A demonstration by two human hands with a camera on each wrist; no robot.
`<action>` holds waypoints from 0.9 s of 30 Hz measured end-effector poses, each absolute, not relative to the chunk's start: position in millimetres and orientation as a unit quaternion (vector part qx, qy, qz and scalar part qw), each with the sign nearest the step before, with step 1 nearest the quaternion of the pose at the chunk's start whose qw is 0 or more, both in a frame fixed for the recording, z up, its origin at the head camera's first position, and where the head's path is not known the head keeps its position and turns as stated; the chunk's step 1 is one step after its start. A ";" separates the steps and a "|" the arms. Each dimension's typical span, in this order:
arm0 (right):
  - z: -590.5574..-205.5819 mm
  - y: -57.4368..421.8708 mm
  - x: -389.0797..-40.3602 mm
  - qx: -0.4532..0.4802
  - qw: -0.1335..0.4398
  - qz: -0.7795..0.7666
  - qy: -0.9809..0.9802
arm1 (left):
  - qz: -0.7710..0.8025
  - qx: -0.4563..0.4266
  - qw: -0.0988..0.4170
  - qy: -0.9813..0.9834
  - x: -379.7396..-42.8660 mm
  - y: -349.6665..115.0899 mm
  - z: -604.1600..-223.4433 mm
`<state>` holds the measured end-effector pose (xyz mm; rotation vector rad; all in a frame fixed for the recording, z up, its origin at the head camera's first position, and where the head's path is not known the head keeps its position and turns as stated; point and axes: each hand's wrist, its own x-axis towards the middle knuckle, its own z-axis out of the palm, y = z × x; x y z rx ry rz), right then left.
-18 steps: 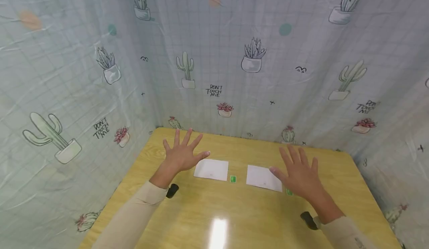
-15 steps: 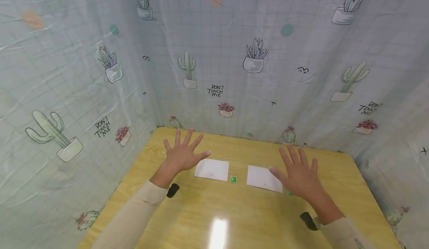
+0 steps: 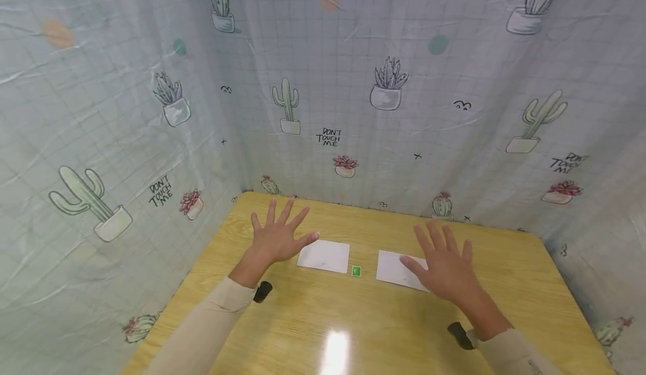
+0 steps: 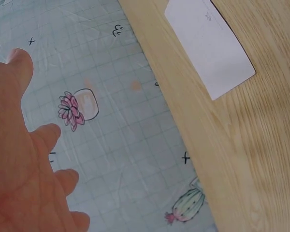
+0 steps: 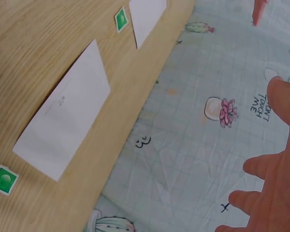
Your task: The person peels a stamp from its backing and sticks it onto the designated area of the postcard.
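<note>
My left hand (image 3: 275, 241) hovers with fingers spread, its thumb overlapping the left white card (image 3: 325, 256) in the head view. Nothing is in its grasp. On the other side my right hand (image 3: 446, 268) is likewise spread and holds nothing; its thumb and palm cover part of the right white card (image 3: 396, 268). Between the two cards lies a small green square with a white border (image 3: 356, 271). A second green square (image 5: 4, 180) shows beside the right card (image 5: 67, 113) in the right wrist view; in the head view the right hand hides it.
Cards and squares lie on a yellow wood-grain table (image 3: 292, 330). A pale curtain (image 3: 353, 83) printed with cacti hangs along its back and sides. Black straps (image 3: 460, 336) sit at both wrists. A bright reflection glares on the near tabletop.
The head view has turned slightly left, so the scene sits further right. My right hand has shifted a little left over its card, now covering the second green square. Both hands stay spread.
</note>
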<state>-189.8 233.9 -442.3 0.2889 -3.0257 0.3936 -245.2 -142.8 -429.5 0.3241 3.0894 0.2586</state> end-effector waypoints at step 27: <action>-451.0 201.9 -199.0 0.112 0.043 0.121 -0.985 | 0.083 0.108 -0.003 0.991 -247.4 -153.6 -446.5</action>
